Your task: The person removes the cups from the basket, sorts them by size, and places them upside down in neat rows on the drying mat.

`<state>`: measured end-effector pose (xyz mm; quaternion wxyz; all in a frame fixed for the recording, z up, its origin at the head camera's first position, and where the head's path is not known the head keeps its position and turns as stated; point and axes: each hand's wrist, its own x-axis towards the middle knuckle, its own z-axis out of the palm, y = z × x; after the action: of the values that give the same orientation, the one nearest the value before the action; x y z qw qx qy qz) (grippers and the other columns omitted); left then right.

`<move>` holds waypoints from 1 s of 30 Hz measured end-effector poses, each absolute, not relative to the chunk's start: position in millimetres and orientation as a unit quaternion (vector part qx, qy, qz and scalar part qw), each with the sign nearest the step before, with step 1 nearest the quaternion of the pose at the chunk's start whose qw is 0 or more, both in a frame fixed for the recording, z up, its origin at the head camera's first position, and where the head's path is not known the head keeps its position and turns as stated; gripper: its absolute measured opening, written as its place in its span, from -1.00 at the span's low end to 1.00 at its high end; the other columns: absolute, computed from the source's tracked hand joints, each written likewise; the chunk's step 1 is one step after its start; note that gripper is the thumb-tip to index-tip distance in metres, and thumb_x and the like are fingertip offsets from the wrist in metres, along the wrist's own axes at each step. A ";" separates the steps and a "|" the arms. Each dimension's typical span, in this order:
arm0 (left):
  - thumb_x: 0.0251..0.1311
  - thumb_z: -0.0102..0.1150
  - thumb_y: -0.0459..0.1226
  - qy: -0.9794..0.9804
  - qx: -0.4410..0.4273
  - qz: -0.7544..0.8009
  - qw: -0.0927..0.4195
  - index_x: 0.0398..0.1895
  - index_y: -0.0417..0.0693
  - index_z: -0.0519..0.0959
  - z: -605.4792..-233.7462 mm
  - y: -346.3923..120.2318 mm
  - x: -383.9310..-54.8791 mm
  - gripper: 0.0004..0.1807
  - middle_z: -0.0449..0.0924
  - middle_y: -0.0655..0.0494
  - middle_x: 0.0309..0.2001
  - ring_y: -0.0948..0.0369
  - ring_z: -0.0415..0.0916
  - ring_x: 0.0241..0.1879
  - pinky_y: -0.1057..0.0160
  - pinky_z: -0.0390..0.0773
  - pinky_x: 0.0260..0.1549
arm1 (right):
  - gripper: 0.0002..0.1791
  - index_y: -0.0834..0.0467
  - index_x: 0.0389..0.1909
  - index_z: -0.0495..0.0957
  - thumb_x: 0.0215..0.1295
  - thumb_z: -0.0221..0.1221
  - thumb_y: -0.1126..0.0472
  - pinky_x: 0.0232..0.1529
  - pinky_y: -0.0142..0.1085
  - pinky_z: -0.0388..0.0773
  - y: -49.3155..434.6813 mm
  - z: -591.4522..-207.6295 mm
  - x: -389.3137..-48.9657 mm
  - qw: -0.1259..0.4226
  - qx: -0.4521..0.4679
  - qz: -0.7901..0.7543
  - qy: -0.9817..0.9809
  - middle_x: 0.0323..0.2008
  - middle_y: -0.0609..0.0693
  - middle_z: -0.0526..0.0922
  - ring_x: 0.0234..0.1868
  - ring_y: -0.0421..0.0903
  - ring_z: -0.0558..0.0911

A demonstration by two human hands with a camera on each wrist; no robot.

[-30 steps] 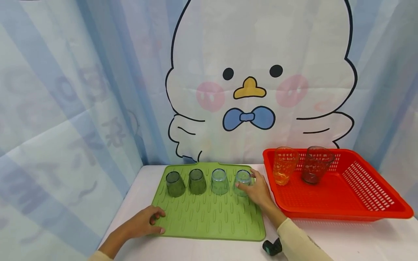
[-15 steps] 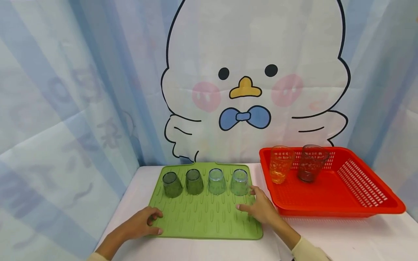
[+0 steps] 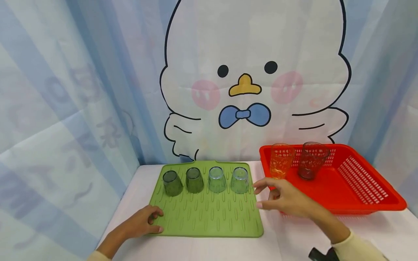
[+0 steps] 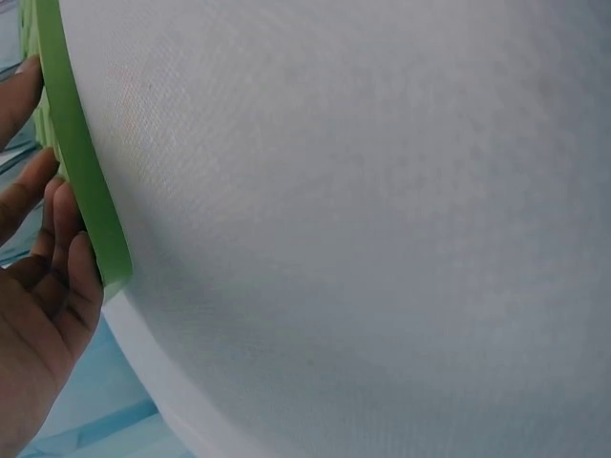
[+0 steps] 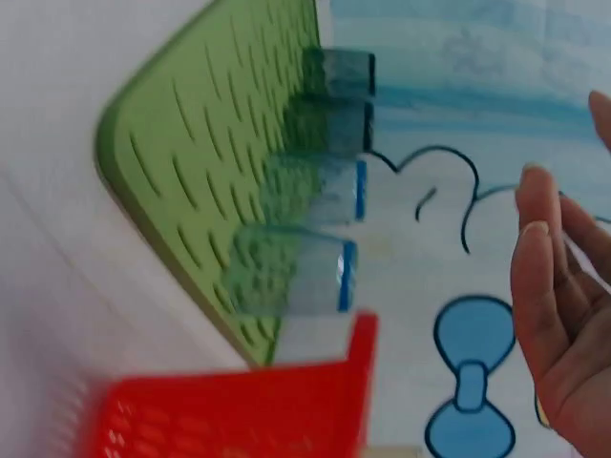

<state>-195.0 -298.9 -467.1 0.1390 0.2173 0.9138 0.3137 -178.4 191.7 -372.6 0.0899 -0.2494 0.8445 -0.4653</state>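
With the mat as the dial in the head view, the right hand (image 3: pixel 287 197) is at 3 o'clock, just off the mat's edge and in front of the basket's near-left corner. Its thumb and fingers are apart with a gap between them, the fingers loosely bent. The left hand (image 3: pixel 140 223) lies between 8 and 9 o'clock, thumb and fingers apart and gently bent, touching the edge of the mat.

The mat (image 3: pixel 212 219) is a smooth green sheet, roughly rectangular with rounded corners, covered in short raised ridges. Across its far half stand four small glasses in a row, bottoms up and tapering towards the top: a dark grey-green glass (image 3: pixel 172 184) at 10 o'clock, a second dark glass (image 3: pixel 194 181) at 11, a clear bluish glass (image 3: pixel 217 181) at 1 and another clear glass (image 3: pixel 240 182) at 2, nearest the right hand.

Beyond, towards 2 to 3 o'clock, sits a red plastic basket (image 3: pixel 346 192) with perforated sides. An orange see-through tumbler (image 3: pixel 281 159) and a grey tumbler (image 3: pixel 311 161) stand in it, mouths up. The desk (image 3: pixel 196 250) has a white covering; at 12 o'clock hangs a cloth curtain (image 3: pixel 248 139) printed with a bow-tied bird.
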 end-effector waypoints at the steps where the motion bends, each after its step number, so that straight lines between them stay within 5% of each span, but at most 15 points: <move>1: 0.11 0.48 -0.12 0.914 0.218 0.313 0.137 0.02 -0.23 0.56 -467.1 -298.9 -195.1 -0.49 0.47 0.05 -0.19 0.27 0.41 -0.26 0.31 0.51 -0.29 | -0.49 0.16 0.17 0.54 0.22 0.40 0.15 -0.42 -0.33 0.62 200.7 -364.6 -182.3 0.078 -0.258 -0.465 0.844 -0.04 0.15 0.63 -0.50 -0.11 0.62; 7: 0.11 0.47 -0.13 0.913 0.219 0.316 0.136 0.02 -0.22 0.56 -468.0 -299.2 -196.0 -0.51 0.46 0.06 -0.20 0.29 0.39 -0.28 0.31 0.49 -0.31 | -0.62 0.11 0.15 0.54 0.33 0.29 0.25 -0.35 -0.23 0.71 257.9 -333.7 -207.5 -0.010 -0.258 -0.461 0.849 -0.14 0.05 0.67 -0.39 0.00 0.70; 19: 0.11 0.47 -0.12 0.914 0.218 0.315 0.133 0.01 -0.22 0.56 -467.8 -298.7 -194.1 -0.51 0.46 0.05 -0.21 0.30 0.37 -0.30 0.32 0.47 -0.32 | -0.56 0.11 0.26 0.46 0.41 0.23 0.12 -0.23 -0.50 0.53 354.6 -325.2 -255.8 -0.122 -0.135 -0.384 0.905 -0.13 -0.40 0.61 -0.20 -0.37 0.66; 22: 0.12 0.47 -0.11 0.914 0.219 0.312 0.135 0.01 -0.23 0.56 -466.4 -298.6 -193.3 -0.50 0.47 0.05 -0.20 0.30 0.38 -0.29 0.31 0.47 -0.31 | -0.34 0.18 0.40 0.32 0.38 0.25 0.02 -0.07 -0.30 0.60 366.3 -329.4 -263.3 -0.100 -0.117 -0.354 0.922 0.09 -0.13 0.61 0.00 -0.24 0.61; 27: 0.12 0.46 -0.11 0.914 0.221 0.312 0.136 0.01 -0.23 0.56 -465.3 -298.7 -194.0 -0.50 0.47 0.05 -0.20 0.31 0.36 -0.29 0.31 0.46 -0.32 | 0.02 0.35 0.54 -0.03 0.33 0.25 -0.12 0.07 0.37 0.45 380.2 -340.3 -277.7 -0.028 -0.105 -0.307 0.945 0.40 0.46 0.21 0.26 0.44 0.34; 30: 0.12 0.46 -0.12 0.914 0.219 0.313 0.138 0.01 -0.22 0.55 -466.3 -298.4 -194.0 -0.51 0.46 0.05 -0.21 0.32 0.35 -0.31 0.32 0.45 -0.33 | 0.12 0.45 0.52 -0.09 0.28 0.29 -0.14 0.07 0.38 0.46 386.2 -346.2 -286.6 -0.006 -0.101 -0.280 0.955 0.40 0.55 0.13 0.24 0.52 0.33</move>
<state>-194.0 -298.4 -466.3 0.1377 0.2188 0.9138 0.3132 -286.6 386.2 -346.2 -0.0056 -0.1009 0.9547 -0.2799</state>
